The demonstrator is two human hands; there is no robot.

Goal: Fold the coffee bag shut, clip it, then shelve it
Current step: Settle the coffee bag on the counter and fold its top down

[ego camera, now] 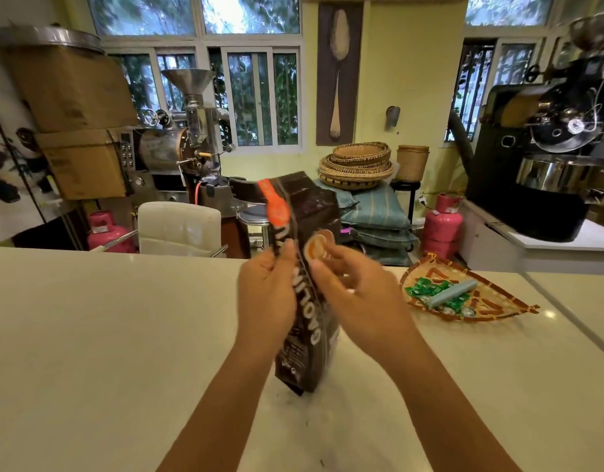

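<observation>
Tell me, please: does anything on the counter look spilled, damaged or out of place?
Nothing is spilled or damaged. The coffee bag stands tilted on the counter, top not yet folded, held by the left hand and right hand. The blue clip lies unused among green packets in the woven tray.

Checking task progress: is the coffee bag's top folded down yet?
Not folded. The coffee bag stands on the counter, top extended upward; left hand and right hand grip its upper sides.
</observation>
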